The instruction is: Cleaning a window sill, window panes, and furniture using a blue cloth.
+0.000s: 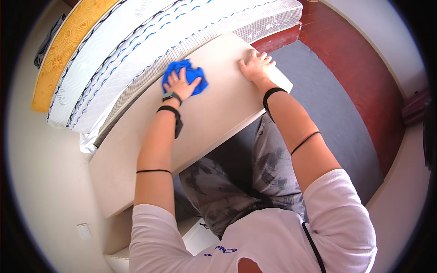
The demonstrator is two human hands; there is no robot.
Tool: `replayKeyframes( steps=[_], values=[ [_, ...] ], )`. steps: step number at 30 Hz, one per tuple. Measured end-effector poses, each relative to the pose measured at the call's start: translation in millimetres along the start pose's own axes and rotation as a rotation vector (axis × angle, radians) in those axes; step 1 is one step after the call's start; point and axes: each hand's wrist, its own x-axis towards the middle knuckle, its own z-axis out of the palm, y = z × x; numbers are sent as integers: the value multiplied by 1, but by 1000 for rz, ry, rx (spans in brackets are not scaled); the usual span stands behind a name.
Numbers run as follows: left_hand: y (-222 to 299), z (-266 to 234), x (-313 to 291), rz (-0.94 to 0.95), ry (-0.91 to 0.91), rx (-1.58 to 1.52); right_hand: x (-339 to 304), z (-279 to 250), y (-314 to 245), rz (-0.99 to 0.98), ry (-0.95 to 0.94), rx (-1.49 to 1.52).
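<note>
A long cream-coloured panel (214, 109), like a tabletop, stretches slantwise in front of me above my legs. My left hand (181, 86) lies spread on a crumpled blue cloth (198, 77), pressing it against the panel near its far side. The fingers and thumb are apart, and part of the cloth bulges out around them. At the panel's right end, my right hand (257, 68) rests with its fingers apart and the fingertips at the edge. Nothing is seen in that hand, though its palm is hidden.
Several mattresses stand on edge beyond the panel, among them a white one with blue wavy lines (182, 22) and a yellow one (68, 50). Grey sheeting (327, 100) covers part of the red floor (359, 82). A pale wall (41, 182) with a switch plate (84, 231) is on the left.
</note>
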Motion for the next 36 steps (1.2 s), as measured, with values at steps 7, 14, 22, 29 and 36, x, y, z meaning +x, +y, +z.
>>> replayKeyframes(
  steps=[7,14,22,29,36],
  values=[
    [71,5,-19,297,-30,-33,-6,-9,-5,-8,-43,12],
    [68,3,-60,491,34,-96,-4,-11,-1,-4,-45,-25],
    [-47,-8,-108,366,115,-116,-1,-9,1,-15,-85,-37],
    [-242,-1,-164,66,323,-53,0,3,0,-54,-29,27],
    [-424,-13,-297,-366,346,-64,0,12,1,-90,49,42]
  ],
)
